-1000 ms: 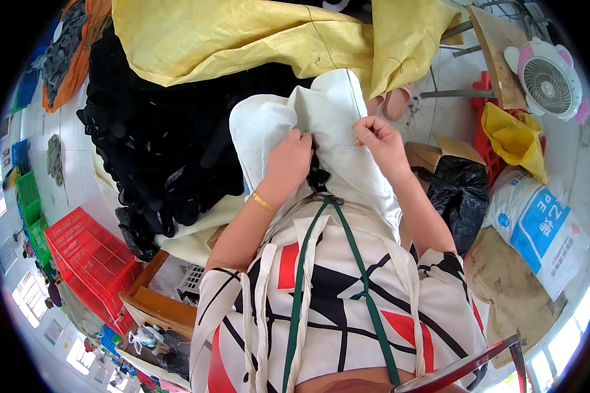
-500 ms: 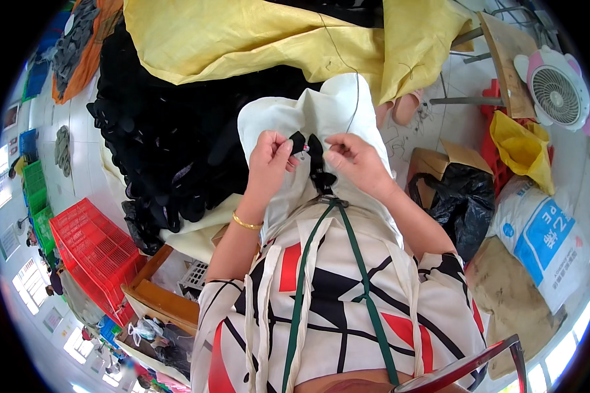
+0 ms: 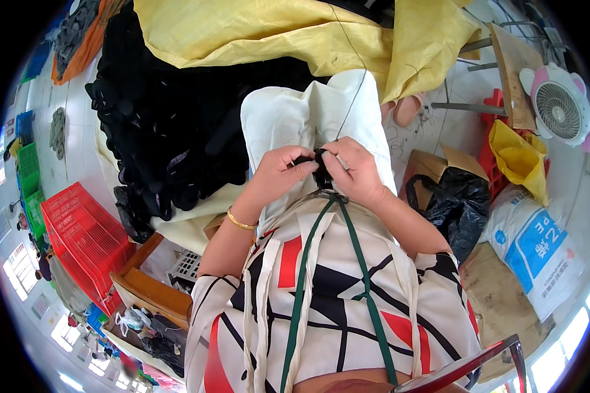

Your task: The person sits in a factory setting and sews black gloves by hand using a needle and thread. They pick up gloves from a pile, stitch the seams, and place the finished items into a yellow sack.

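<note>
Over my lap, my left hand (image 3: 286, 171) and my right hand (image 3: 356, 173) meet with fingertips pinched on a small black fabric piece (image 3: 321, 177). My fingers hide much of it, so its exact shape cannot be made out. A dark thread (image 3: 355, 92) runs down from the yellow sheet to the fingers of my right hand. White cloth (image 3: 275, 118) covers my knees beneath the hands. Beyond my left hand lies a large heap of black fabric pieces (image 3: 151, 124), some with small pale marks.
A yellow woven sheet (image 3: 262, 33) spans the far side. Red crates (image 3: 85, 236) and a wooden drawer (image 3: 151, 295) stand left. At right are a cardboard box (image 3: 457, 160), a black plastic bag (image 3: 462, 203), a white-and-blue sack (image 3: 537, 242) and a pink-and-white fan (image 3: 560, 108).
My hands have come together, the right moving left and slightly down onto the black piece. The fingers now cover most of it. The whole view has shifted slightly.
</note>
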Motion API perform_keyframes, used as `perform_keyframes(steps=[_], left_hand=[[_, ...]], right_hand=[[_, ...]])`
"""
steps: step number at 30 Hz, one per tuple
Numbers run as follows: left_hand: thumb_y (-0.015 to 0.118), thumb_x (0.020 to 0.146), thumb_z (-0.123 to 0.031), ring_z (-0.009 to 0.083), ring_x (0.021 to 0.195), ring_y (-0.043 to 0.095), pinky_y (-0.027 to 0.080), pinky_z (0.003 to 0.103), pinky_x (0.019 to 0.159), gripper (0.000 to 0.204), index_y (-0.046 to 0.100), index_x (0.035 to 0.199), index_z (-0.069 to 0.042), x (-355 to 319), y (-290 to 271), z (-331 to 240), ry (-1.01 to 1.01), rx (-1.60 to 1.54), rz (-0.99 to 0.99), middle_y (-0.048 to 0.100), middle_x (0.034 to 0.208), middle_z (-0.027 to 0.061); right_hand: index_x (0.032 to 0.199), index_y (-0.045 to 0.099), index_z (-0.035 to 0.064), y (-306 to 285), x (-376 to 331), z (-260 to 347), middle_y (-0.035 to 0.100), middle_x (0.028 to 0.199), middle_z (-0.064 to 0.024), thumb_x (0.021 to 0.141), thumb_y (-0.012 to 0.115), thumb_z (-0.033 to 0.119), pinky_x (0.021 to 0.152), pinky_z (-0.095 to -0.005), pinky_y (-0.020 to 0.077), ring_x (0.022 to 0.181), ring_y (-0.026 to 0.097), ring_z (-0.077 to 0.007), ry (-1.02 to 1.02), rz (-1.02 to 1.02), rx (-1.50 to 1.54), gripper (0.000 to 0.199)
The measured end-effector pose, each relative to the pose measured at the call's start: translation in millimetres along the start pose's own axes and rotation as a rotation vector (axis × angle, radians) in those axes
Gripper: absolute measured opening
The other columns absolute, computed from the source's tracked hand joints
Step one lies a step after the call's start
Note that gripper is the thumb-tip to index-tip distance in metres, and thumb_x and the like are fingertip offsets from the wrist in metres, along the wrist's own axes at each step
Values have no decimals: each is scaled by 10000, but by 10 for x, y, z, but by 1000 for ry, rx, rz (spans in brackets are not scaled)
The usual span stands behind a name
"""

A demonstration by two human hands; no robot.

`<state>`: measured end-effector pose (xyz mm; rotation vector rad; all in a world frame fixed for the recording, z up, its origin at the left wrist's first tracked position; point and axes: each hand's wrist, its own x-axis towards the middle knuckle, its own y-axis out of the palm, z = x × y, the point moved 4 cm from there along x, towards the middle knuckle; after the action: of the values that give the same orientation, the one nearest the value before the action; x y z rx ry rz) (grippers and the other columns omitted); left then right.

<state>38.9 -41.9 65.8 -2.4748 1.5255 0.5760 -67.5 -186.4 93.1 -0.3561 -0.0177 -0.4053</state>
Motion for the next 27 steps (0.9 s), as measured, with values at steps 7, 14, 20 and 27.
perform_keyframes(steps=[7,14,20,27], left_hand=[[721,826,-54,174,762,612,496,281,684,183,678,1002,-35,-142,-56,-219,286,371,-114,665,858,70],[768,647,-46,276,855,624,507,350,734,298,679,930,-61,-301,4,-444,730,812,-223,668,887,59],[761,644,-39,259,888,626,501,352,773,277,687,909,-71,-360,16,-478,794,832,-226,674,894,38],[761,654,-45,251,896,625,502,343,776,261,696,904,-80,-395,1,-493,826,851,-234,681,890,28]], right_hand=[[1100,636,14,-78,-57,-201,655,826,-57,972,592,85,737,-269,515,806,651,-128,290,23,298,153],[1084,627,24,-212,2,-36,656,827,-9,945,615,39,712,-228,494,772,605,-61,340,388,265,140],[1008,665,79,-150,-20,95,662,770,-90,914,622,88,622,-269,494,635,620,-187,129,496,63,104],[1048,674,73,-136,-25,88,681,812,-95,913,612,76,642,-268,503,654,630,-199,115,536,113,148]])
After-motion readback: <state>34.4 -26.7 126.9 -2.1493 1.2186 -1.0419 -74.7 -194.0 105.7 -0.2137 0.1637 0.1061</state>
